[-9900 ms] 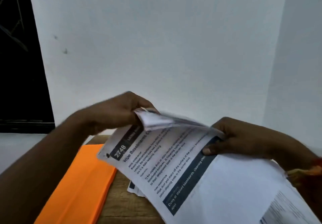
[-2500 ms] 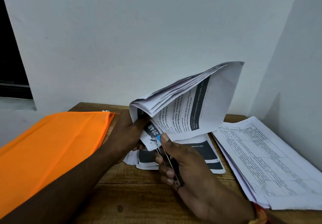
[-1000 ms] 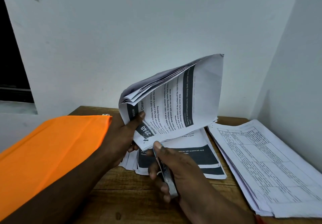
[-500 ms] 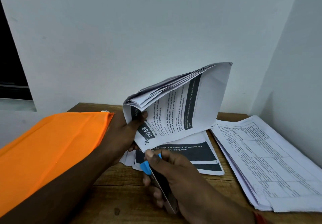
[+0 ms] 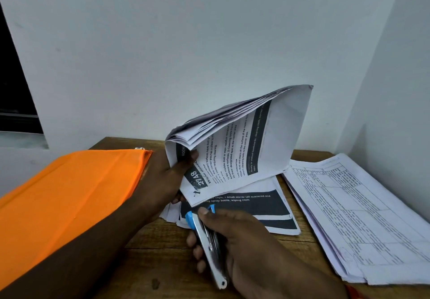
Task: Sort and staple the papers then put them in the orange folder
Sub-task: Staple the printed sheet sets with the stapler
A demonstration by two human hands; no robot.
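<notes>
My left hand [image 5: 166, 182] grips a bundle of printed sheets [image 5: 242, 143] by its lower left corner and holds it up off the desk, the pages fanning upward. My right hand [image 5: 235, 240] grips a silver stapler with a blue tip [image 5: 207, 243], its nose just below the bundle's held corner and apart from the paper. The orange folder [image 5: 69, 201] lies closed on the left, under my left forearm.
A loose pile of dark-banded printed pages [image 5: 251, 210] lies on the wooden desk [image 5: 162, 247] under the raised bundle. A thick stack of table-printed sheets [image 5: 363, 217] fills the right side. White walls close the back and right; a dark window is at far left.
My right hand with the stapler has drawn back a little from the bundle's corner, which it was at 2.5 s ago. The bundle stays raised in my left hand.
</notes>
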